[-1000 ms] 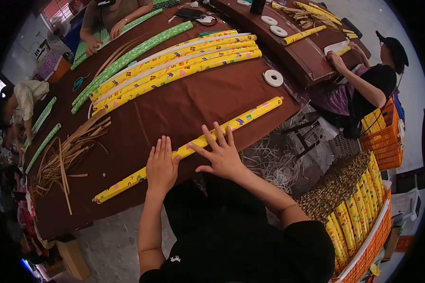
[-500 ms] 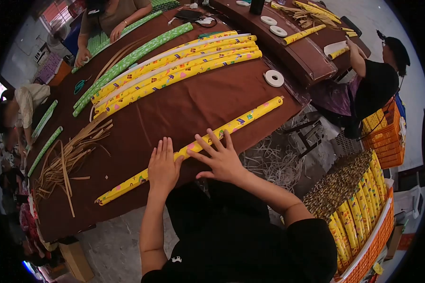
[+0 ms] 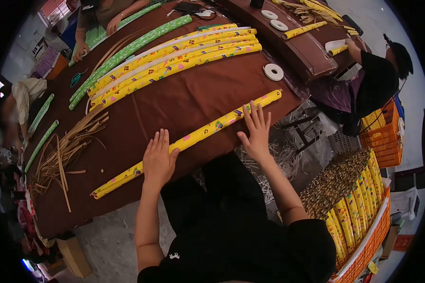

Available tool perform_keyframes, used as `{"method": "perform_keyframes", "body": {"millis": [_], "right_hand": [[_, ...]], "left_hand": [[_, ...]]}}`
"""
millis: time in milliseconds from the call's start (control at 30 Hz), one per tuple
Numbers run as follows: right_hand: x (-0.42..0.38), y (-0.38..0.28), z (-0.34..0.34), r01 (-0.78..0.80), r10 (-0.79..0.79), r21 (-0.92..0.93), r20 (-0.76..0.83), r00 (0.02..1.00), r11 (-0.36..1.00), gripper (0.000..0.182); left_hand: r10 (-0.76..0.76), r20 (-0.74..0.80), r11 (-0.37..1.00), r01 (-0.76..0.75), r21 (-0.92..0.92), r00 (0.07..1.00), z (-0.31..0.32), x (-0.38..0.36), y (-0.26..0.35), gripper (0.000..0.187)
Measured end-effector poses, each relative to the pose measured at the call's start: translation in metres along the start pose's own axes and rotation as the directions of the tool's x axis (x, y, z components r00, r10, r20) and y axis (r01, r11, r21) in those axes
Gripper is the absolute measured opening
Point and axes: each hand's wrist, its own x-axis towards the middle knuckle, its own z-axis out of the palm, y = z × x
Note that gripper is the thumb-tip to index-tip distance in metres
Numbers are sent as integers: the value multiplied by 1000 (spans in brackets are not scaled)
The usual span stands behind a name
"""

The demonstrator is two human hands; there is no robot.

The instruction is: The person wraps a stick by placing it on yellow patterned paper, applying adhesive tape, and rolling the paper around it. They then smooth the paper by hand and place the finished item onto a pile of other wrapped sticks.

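A long roll of yellow patterned wrapping paper (image 3: 205, 132) lies slantwise near the front edge of the brown-covered table (image 3: 184, 99). My left hand (image 3: 158, 158) rests flat on its left half, fingers stretched and close together. Farther right along the same roll, my right hand (image 3: 257, 134) lies with fingers spread, its fingertips over the paper near the right end. Neither hand grips anything. Beyond the roll, several yellow rolls (image 3: 184, 59) lie side by side with a green patterned roll (image 3: 132, 59).
A white tape roll (image 3: 273, 72) sits near the table's right corner. Brown paper strips (image 3: 68, 146) are heaped at left, near teal scissors (image 3: 76, 79). An orange crate (image 3: 370, 245) of yellow rolls stands at lower right. A co-worker (image 3: 375, 80) handles paper at the other table.
My right hand has slid right along the roll, away from my left hand. The left hand stays on the paper. The whole view has shifted slightly.
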Motion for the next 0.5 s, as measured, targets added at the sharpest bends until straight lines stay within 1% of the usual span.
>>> {"method": "perform_keyframes", "body": {"millis": [67,100,200,267,333,400,500], "right_hand": [[1,-30,11,-29,46,318,-45,998,948,69],[2,-49,15,-51,76,395,-48,996,917,66],[5,-89,36,-54,69,363,-30,997,930,61],[9,-109,40,-71,77,273,-10,997,959,62],[11,-117,46,-81,88,245,-21,996,966,63],[12,-122,46,-90,87,155,23,996,984,60],[12,-119,47,-116,103,197,75,992,974,59]], "left_hand": [[1,26,999,0,-40,1000,-2,1,0,62],[-4,30,999,5,-36,1000,-2,0,0,62],[7,20,1000,-7,7,1000,-2,-1,2,65],[17,-6,1000,-17,-10,1000,-2,-2,3,67],[14,-12,1000,-14,-6,1000,0,-3,4,68],[6,-19,1000,-6,-7,1000,1,-4,4,69],[8,-24,1000,-8,-10,1000,1,-4,4,69]]}}
